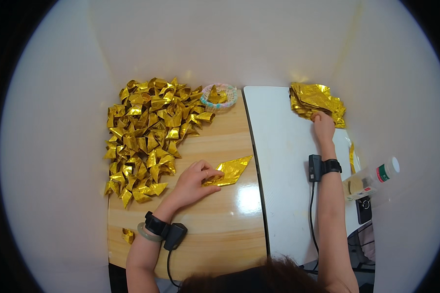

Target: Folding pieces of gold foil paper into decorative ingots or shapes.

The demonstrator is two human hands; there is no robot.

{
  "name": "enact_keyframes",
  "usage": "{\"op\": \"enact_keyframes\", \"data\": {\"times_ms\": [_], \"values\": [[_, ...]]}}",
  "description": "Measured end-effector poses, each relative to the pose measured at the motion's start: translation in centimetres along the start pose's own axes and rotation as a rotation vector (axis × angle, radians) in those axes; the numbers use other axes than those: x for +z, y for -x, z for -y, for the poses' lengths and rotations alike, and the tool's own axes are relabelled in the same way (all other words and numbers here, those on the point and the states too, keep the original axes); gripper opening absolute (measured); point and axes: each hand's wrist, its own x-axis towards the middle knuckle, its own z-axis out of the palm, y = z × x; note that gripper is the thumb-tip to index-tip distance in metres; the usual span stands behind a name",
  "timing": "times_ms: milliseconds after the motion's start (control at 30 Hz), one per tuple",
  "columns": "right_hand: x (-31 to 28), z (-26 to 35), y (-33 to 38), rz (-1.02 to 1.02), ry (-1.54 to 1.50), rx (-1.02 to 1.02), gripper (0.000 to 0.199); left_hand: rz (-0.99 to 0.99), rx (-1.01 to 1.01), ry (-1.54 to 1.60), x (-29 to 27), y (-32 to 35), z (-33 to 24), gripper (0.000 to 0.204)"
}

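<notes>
My left hand (193, 183) is over the wooden table, with thumb and fingers closed on one end of a folded sheet of gold foil paper (233, 171). The sheet's pointed end reaches out to the right. At the far right, my right hand (324, 127) has its fingers curled in at the near edge of a stack of gold foil paper (320, 97), pinching there. How many sheets those fingers hold cannot be made out.
A big heap of folded gold paper pieces (151, 129) covers the table's far left, beside a small pastel-rimmed basket (219, 105). One gold piece (128, 236) lies near left. Right of my right forearm are a clear white-capped bottle (371, 180) and a dark phone-like object (363, 210).
</notes>
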Motion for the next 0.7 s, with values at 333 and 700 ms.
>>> {"op": "enact_keyframes", "data": {"times_ms": [333,700], "values": [[-0.6,0.5,0.6,-0.648,-0.068,0.095,0.021,0.006,-0.027,-0.012,-0.1,0.2,0.1,0.036],[1.5,-0.4,-0.2,-0.273,-0.441,-0.072,0.028,-0.004,-0.011,-0.007,0.0,0.1,0.2,0.035]]}}
